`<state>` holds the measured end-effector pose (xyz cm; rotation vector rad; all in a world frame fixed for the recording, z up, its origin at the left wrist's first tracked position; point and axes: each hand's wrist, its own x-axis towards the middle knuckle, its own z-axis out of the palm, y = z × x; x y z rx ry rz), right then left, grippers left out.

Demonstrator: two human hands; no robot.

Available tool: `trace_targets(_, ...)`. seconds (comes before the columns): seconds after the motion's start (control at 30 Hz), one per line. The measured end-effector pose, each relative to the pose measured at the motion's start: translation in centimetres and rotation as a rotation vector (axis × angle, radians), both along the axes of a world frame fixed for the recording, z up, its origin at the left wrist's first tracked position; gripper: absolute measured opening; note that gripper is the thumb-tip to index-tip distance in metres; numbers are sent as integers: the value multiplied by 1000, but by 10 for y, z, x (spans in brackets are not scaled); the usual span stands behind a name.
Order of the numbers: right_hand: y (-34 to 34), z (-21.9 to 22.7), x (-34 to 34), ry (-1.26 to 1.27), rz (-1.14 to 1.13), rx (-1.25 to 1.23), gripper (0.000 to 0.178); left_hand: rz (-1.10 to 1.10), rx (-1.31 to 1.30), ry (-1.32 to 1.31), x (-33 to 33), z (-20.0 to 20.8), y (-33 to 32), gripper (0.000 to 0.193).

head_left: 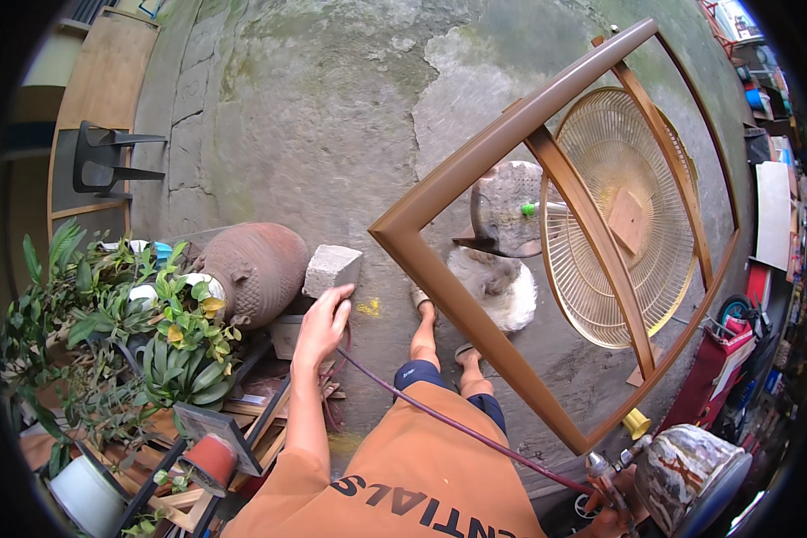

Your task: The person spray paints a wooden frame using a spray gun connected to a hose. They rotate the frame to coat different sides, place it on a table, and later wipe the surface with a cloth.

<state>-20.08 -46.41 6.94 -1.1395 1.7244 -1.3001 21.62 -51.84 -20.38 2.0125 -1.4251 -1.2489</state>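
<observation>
My right hand (614,511), at the lower right, is wrapped round the handle of a metal spray gun (601,471). A large paint-smeared cup (690,475) is beside the gun. A purplish hose (457,430) runs from the gun across my orange shirt towards my left side. My left hand (323,327) has its fingers loosely extended, by a grey concrete block (333,269); I cannot tell whether they touch it. The hose passes close by that hand. A glossy brown frame (475,148) with two crossbars (592,233) stands tilted at the right, over a round wire grille (592,296).
Left of me are potted plants (175,350), a large clay jar (260,269) and loose timber. A stained stool (502,211) and a white furry thing (502,291) are behind the frame. A dark plastic chair (108,161) is at the far left; clutter lines the right.
</observation>
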Motion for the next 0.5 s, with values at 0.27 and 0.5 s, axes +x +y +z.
trace_targets(0.27,9,-10,14,-368,-359,-72,42,416,-446,532,-44,36,-80,36)
trace_targets(0.5,12,4,-18,272,160,245,49,447,-469,706,-61,71,-114,42)
